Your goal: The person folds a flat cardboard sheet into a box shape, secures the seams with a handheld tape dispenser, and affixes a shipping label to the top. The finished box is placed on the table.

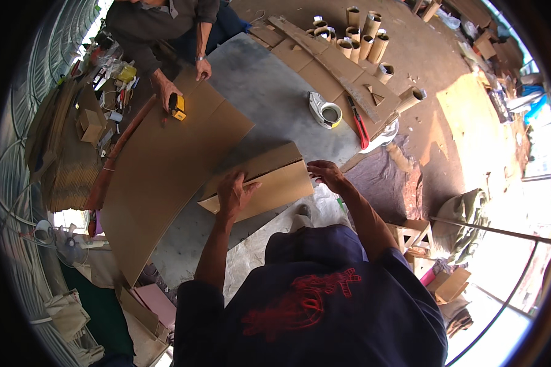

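A narrow folded cardboard box [275, 186] lies before me near the table's front edge, with a dark seam open along its top. My left hand [234, 195] holds it near its left end, thumb on the near panel and fingers toward the seam. At the right end, my right hand [328, 175] has curled fingers beside the box's edge; whether they grip it is hard to see. A large cardboard sheet [165, 160] spreads to the left. Across it, another person's hand [167, 94] holds a yellow tape measure [178, 108].
On the grey table [252, 64] are a tape dispenser [325, 111] and a red utility knife [359, 124]. Flat cardboard [298, 59] with a long straight strip [326, 69] lies beyond. Several cardboard tubes [352, 39] stand behind. Stacked cardboard [71, 183] is at left.
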Demonstrator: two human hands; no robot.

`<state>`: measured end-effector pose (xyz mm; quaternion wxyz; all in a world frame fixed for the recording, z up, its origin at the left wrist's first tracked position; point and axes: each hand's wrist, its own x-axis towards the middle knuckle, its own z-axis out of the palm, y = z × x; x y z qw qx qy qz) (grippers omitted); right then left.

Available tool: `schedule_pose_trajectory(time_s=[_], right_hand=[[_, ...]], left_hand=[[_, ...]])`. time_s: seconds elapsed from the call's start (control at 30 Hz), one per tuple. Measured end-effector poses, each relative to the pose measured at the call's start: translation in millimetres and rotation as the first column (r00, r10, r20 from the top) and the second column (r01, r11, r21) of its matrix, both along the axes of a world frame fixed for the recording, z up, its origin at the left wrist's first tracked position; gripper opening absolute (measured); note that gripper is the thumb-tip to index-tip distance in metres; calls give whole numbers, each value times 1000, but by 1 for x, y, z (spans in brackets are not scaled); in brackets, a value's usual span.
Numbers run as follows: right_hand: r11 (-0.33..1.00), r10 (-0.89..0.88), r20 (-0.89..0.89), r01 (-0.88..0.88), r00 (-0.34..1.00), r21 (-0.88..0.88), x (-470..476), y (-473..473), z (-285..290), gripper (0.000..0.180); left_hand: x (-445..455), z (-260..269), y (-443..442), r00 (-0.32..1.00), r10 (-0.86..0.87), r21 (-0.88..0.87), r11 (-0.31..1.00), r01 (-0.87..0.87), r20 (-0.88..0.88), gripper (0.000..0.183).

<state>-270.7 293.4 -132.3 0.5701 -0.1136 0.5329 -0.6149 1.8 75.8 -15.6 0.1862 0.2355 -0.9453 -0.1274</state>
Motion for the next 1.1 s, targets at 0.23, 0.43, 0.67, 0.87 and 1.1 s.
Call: schedule_pose_trajectory(time_s=[0.23,0.43,0.67,0.87,1.1], right_hand=[[957,292,-25,-292,956,5,-5,-71,-13,30],[974,172,-633,-36,755,222,-38,-72,4,17],[989,-113,-304,136,946,57,-139,3,57,20],[967,-155,0,152,988,-203,-134,14,101,15],[964,-90,-123,55,988,-261,-116,-8,139,8]], left_hand=[[0,4,11,996,67,48,996,-70,53,51],[-9,0,6,996,87,41,995,-88,29,51],[-68,-3,-4,959,277,54,959,-279,56,40],[-102,12,6,969,232,-5,973,-233,83,47],[-181,42,124,750,603,951,287,113,-271,63]])
